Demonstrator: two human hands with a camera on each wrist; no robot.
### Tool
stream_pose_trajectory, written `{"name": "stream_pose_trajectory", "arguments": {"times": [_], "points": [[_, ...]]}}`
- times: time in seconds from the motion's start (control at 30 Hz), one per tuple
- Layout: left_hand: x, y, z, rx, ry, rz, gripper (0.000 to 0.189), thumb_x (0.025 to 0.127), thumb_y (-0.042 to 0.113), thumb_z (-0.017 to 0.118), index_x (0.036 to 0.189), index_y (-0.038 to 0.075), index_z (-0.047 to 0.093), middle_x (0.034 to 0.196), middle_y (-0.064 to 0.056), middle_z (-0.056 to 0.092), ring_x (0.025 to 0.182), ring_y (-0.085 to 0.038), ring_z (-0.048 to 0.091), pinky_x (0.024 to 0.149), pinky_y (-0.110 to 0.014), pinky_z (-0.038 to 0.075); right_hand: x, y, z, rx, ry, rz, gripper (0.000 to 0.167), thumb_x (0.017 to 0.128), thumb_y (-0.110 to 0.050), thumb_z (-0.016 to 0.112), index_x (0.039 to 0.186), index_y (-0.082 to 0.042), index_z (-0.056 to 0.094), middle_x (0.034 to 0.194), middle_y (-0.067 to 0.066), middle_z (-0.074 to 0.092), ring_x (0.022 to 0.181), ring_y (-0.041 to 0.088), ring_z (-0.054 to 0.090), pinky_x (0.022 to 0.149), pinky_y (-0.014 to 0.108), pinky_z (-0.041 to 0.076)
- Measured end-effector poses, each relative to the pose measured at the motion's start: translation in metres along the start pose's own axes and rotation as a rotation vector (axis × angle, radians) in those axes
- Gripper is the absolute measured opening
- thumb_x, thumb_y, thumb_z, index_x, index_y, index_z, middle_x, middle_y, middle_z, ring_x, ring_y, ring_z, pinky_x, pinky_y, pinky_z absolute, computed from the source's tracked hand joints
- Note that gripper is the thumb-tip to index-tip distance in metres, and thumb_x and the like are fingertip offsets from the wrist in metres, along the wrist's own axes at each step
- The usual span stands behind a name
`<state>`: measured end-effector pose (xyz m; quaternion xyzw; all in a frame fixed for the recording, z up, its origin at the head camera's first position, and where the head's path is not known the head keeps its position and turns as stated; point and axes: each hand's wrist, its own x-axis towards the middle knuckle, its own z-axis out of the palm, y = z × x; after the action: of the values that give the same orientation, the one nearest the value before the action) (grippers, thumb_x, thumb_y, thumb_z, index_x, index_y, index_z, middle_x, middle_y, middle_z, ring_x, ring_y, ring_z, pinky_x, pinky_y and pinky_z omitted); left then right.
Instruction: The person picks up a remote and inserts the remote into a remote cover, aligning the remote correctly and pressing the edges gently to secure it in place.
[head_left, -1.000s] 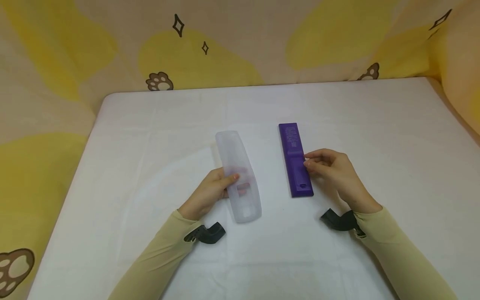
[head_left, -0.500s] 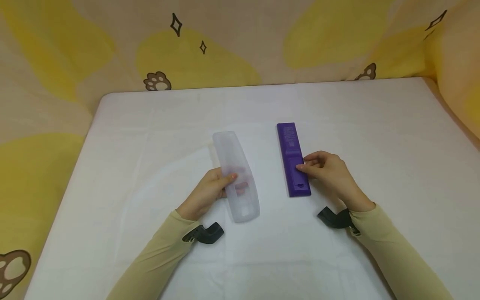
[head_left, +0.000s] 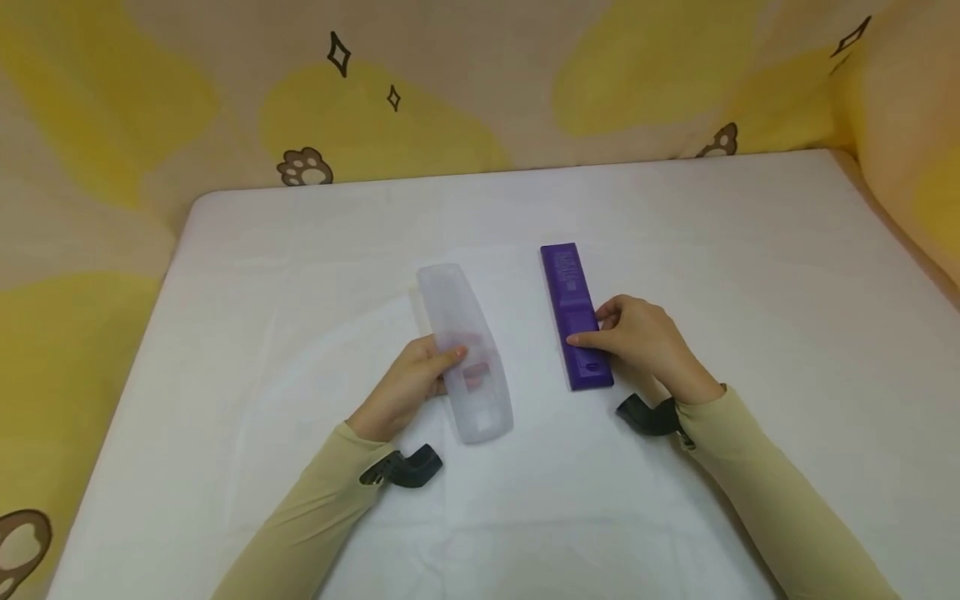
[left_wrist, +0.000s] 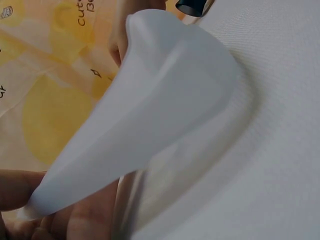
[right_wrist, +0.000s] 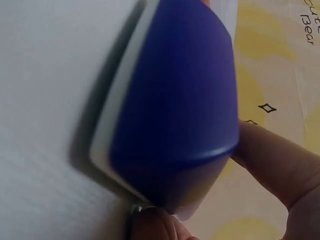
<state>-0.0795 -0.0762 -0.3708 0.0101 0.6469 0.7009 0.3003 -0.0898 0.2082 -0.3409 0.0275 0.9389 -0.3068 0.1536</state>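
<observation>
My left hand (head_left: 408,379) grips a long translucent cover (head_left: 455,304) by its left edge, the thumb lying on top and the other fingers behind, visible through it. A small rectangular mark shows in its lower half. To the right lies a purple remote control (head_left: 567,287), back side up, with small print near its far end. My right hand (head_left: 645,337) pinches the remote's right edge, thumb across the back and fingertips at the side. In the right wrist view, the purple remote (right_wrist: 180,85) has a pale face toward the table. The left wrist view shows the cover (left_wrist: 160,105) from its near end, above the cloth.
A white cloth (head_left: 300,500) covers the table. Behind it hangs a yellow patterned fabric (head_left: 450,92), which also runs along the left side. Black wrist mounts (head_left: 408,467) sit on both forearms.
My right hand has moved left and closed on the remote, its thumb sliding from the edge onto the back. The left hand keeps its hold on the cover. The whole head view shifts slightly.
</observation>
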Motion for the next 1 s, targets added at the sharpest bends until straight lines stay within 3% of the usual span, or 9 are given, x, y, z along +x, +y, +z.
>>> {"name": "stream_pose_trajectory", "arguments": {"times": [0.23, 0.5, 0.73, 0.87, 1.0], "points": [[0.0, 0.0, -0.003, 0.008, 0.008, -0.01, 0.04, 0.1, 0.008, 0.043, 0.136, -0.008, 0.035, 0.132, -0.026, 0.049, 0.114, -0.035, 0.056, 0.095, -0.043, 0.047, 0.008, 0.001, 0.003, 0.047, -0.052, 0.015, 0.062, 0.075, -0.046, 0.075, 0.107, 0.005, 0.059, 0.094, 0.012, 0.061, 0.085, 0.024, 0.052, 0.074, 0.033, 0.045], [-0.001, 0.0, -0.003, -0.004, -0.011, 0.003, 0.042, 0.099, 0.008, 0.044, 0.137, -0.008, 0.035, 0.132, -0.026, 0.049, 0.114, -0.034, 0.056, 0.095, -0.042, 0.047, 0.011, 0.006, 0.005, 0.11, -0.047, 0.027, 0.056, 0.072, -0.048, 0.077, 0.097, -0.001, 0.057, 0.085, 0.006, 0.058, 0.081, 0.021, 0.05, 0.071, 0.029, 0.041], [-0.001, -0.001, -0.003, -0.005, -0.015, 0.007, 0.041, 0.099, 0.009, 0.045, 0.136, -0.007, 0.036, 0.132, -0.025, 0.05, 0.113, -0.034, 0.057, 0.095, -0.042, 0.047, 0.009, 0.008, 0.003, 0.214, -0.043, 0.02, 0.052, 0.073, -0.04, 0.079, 0.099, -0.001, 0.055, 0.081, 0.004, 0.056, 0.08, 0.019, 0.047, 0.075, 0.03, 0.039], [-0.001, -0.001, -0.003, -0.001, -0.014, 0.004, 0.042, 0.099, 0.01, 0.045, 0.136, -0.007, 0.036, 0.132, -0.024, 0.05, 0.113, -0.033, 0.057, 0.095, -0.042, 0.047, 0.01, 0.012, 0.003, 0.319, -0.068, 0.01, 0.05, 0.076, -0.033, 0.078, 0.102, 0.001, 0.052, 0.073, 0.0, 0.051, 0.074, 0.016, 0.045, 0.073, 0.028, 0.039], [-0.001, -0.002, -0.003, -0.002, -0.016, 0.007, 0.043, 0.099, 0.009, 0.045, 0.138, -0.007, 0.034, 0.133, -0.025, 0.049, 0.114, -0.034, 0.056, 0.095, -0.042, 0.047, 0.013, 0.016, 0.005, 0.523, -0.133, 0.013, 0.045, 0.08, -0.023, 0.075, 0.106, 0.003, 0.049, 0.069, -0.003, 0.057, 0.067, 0.011, 0.052, 0.067, 0.022, 0.046]]}}
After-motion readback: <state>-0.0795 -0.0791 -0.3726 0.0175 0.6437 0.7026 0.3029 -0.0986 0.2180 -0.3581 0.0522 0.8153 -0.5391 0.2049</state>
